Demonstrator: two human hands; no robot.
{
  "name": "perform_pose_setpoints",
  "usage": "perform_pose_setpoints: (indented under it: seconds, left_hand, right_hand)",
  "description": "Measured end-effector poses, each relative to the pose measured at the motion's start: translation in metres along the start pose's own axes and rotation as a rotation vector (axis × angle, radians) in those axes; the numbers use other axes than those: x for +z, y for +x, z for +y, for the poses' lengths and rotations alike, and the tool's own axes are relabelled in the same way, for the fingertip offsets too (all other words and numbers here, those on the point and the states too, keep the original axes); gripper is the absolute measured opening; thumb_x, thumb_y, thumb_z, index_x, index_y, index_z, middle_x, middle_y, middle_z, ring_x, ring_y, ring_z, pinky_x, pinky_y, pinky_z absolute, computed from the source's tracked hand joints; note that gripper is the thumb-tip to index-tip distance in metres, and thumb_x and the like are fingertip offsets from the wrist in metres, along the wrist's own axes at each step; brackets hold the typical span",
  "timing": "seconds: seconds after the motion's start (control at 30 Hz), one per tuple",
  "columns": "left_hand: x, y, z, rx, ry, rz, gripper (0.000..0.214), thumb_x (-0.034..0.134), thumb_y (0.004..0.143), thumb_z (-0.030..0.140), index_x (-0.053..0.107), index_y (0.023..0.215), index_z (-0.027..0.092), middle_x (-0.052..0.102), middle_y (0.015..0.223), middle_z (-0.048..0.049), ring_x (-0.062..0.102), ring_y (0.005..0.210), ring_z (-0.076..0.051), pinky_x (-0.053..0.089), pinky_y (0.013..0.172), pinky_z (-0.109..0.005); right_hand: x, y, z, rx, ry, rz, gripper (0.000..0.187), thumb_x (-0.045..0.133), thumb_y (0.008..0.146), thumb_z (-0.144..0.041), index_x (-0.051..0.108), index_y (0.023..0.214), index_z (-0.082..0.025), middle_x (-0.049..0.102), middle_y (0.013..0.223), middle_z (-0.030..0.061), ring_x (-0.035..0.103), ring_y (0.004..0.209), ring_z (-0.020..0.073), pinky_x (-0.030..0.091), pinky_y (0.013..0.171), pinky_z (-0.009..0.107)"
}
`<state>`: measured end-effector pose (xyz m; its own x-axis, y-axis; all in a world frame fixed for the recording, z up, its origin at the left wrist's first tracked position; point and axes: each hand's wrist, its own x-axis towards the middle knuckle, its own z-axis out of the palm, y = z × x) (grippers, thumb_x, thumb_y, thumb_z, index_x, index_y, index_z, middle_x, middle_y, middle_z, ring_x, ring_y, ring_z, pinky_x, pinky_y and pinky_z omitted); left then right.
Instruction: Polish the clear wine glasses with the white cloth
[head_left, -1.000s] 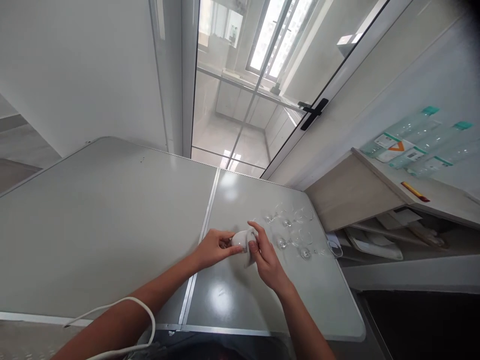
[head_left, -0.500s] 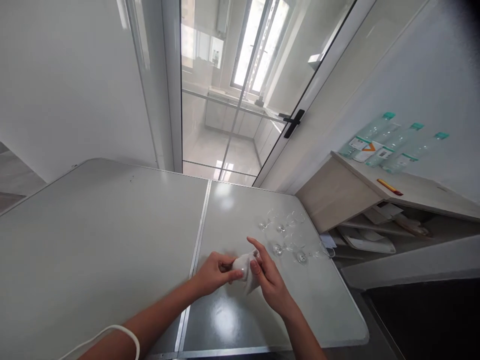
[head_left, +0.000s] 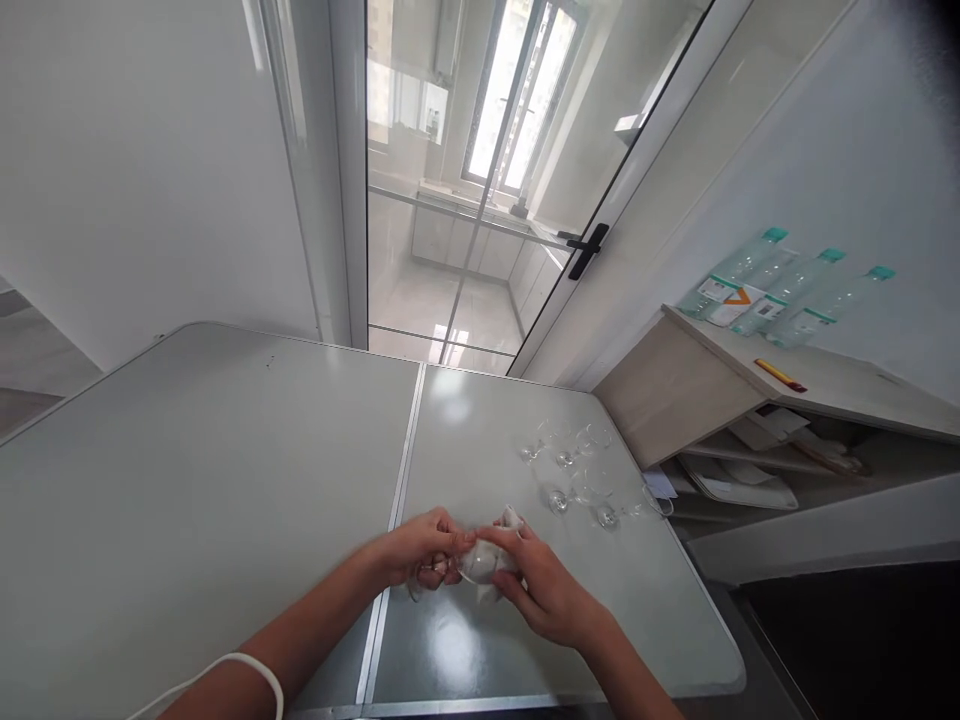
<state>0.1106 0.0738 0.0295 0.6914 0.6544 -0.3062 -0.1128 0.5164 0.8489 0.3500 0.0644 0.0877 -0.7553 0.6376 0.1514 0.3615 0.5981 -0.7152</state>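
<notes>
Both of my hands meet above the near middle of the grey folding table (head_left: 225,480). My left hand (head_left: 420,548) is closed on the foot end of a clear stemmed glass (head_left: 417,582). My right hand (head_left: 544,590) is wrapped round a white cloth (head_left: 487,562) that covers the bowl of that glass. The bowl itself is hidden under the cloth. Several more clear stemmed glasses (head_left: 574,480) lie on the table's right part, a short way beyond my right hand.
A wooden shelf unit (head_left: 675,390) stands against the table's right edge, with papers inside and three plastic bottles (head_left: 780,285) on top. A glass sliding door (head_left: 465,200) is behind the table. A white cable (head_left: 240,670) loops over my left forearm.
My hands have come a little nearer to me and lower. My right hand's fingers, stretched over the cloth before, now close round it, and the glass has turned more sideways.
</notes>
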Motion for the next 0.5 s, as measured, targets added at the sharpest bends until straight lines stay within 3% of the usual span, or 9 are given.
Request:
perform_pose_setpoints:
  seconds: [0.1,0.17,0.27,0.33,0.4,0.5]
  left_hand:
    - [-0.002,-0.003,0.004,0.282,0.354,0.172,0.052,0.075,0.082,0.063,0.076,0.083,0.011,0.054,0.054,0.0029,0.040,0.046,-0.007,0.028,0.045,-0.021]
    - [-0.001,-0.002,-0.001,0.468,0.676,0.289,0.051,0.075,0.084,0.062,0.079,0.099,0.014,0.059,0.060,0.0020,0.050,0.053,-0.009,0.036,0.052,-0.022]
    - [0.003,0.003,-0.015,0.712,1.166,0.511,0.057,0.068,0.089,0.062,0.073,0.123,0.016,0.071,0.076,-0.0054,0.063,0.064,-0.016,0.046,0.060,-0.026]
    - [0.007,0.007,-0.022,0.773,1.330,0.619,0.057,0.061,0.095,0.060,0.068,0.130,0.015,0.074,0.083,-0.0104,0.067,0.068,-0.020,0.050,0.061,-0.028]
    - [0.009,0.008,-0.021,0.718,1.236,0.600,0.053,0.060,0.096,0.061,0.071,0.122,0.016,0.073,0.081,-0.0086,0.067,0.067,-0.019,0.050,0.061,-0.027]
    - [0.006,0.004,-0.011,0.418,0.699,0.306,0.058,0.064,0.087,0.071,0.074,0.090,0.014,0.064,0.065,-0.0017,0.053,0.051,-0.011,0.040,0.049,-0.022]
  right_hand:
    - [0.003,0.004,-0.014,0.207,0.152,0.073,0.047,0.050,0.105,-0.034,0.049,0.151,-0.030,0.072,0.115,0.0083,0.067,0.102,0.0267,0.050,0.100,0.046]
    - [0.004,0.007,-0.013,0.309,0.368,0.141,0.050,0.054,0.103,-0.041,0.047,0.152,-0.030,0.071,0.110,0.0068,0.067,0.099,0.0253,0.053,0.092,0.040]
    - [0.011,0.013,-0.001,0.469,0.648,0.296,0.061,0.055,0.101,-0.051,0.041,0.155,-0.027,0.068,0.097,0.0038,0.067,0.086,0.0225,0.055,0.078,0.033]
    - [0.020,0.013,0.007,0.519,0.643,0.419,0.059,0.052,0.101,-0.055,0.044,0.153,-0.027,0.068,0.099,0.0040,0.066,0.087,0.0225,0.055,0.078,0.033]
    - [0.029,0.008,0.010,0.479,0.505,0.480,0.056,0.049,0.103,-0.055,0.048,0.151,-0.028,0.069,0.107,0.0053,0.066,0.095,0.0242,0.055,0.085,0.035]
    - [0.033,-0.008,0.008,0.331,0.303,0.370,0.055,0.047,0.104,-0.049,0.043,0.156,-0.031,0.069,0.122,0.0073,0.066,0.101,0.0259,0.055,0.091,0.039]
